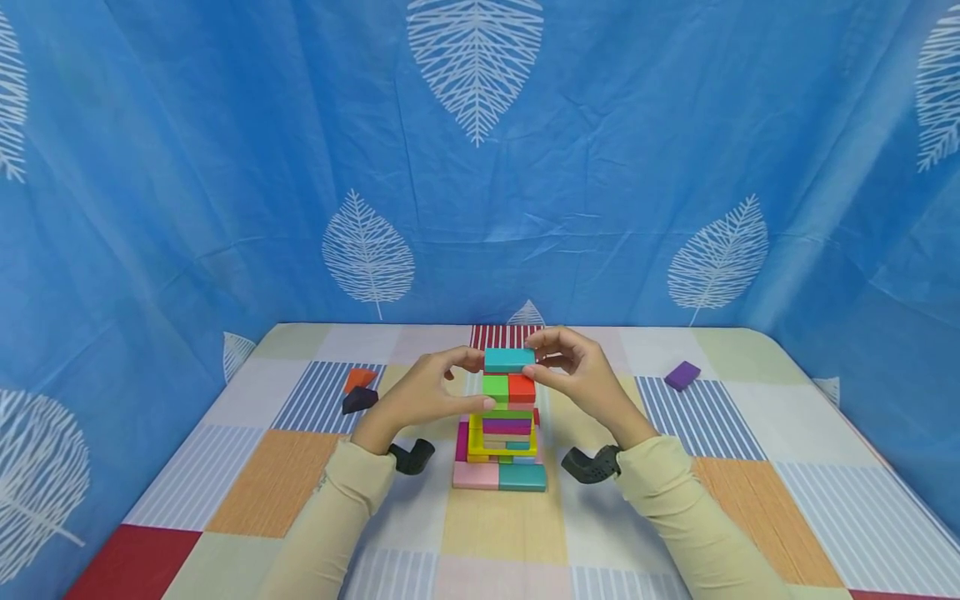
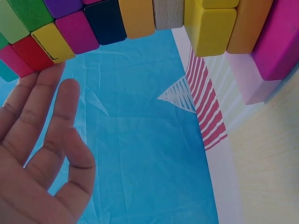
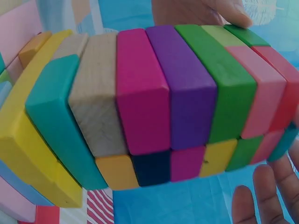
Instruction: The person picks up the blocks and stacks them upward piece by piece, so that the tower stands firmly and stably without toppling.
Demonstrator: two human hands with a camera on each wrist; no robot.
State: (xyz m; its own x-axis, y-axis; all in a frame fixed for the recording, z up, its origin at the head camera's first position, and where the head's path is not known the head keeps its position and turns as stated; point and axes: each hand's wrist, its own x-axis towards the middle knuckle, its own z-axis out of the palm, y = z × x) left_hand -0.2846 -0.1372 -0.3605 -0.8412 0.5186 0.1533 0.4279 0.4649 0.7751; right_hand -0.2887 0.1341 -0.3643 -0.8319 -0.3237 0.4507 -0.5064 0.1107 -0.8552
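A tall stack of coloured wooden blocks (image 1: 507, 428) stands in front of me, with a teal block (image 1: 510, 360) lying across its top. My right hand (image 1: 577, 367) pinches that teal block at its right end, thumb on the near face and fingers behind. My left hand (image 1: 431, 387) is at the left of the stack; its thumb touches a green block (image 1: 495, 387) beside a red block (image 1: 522, 388). In the left wrist view, fingertips (image 2: 52, 70) of the left hand rest at the upper blocks, and its lower fingers are loosely spread.
An orange block (image 1: 360, 379) and a dark block (image 1: 360, 401) lie on the left of the patchwork tablecloth (image 1: 502, 525). On the right lies a purple block (image 1: 682, 375). Blue curtains (image 1: 562, 200) with white leaf prints enclose the table. Pink and teal blocks form the stack's wide base.
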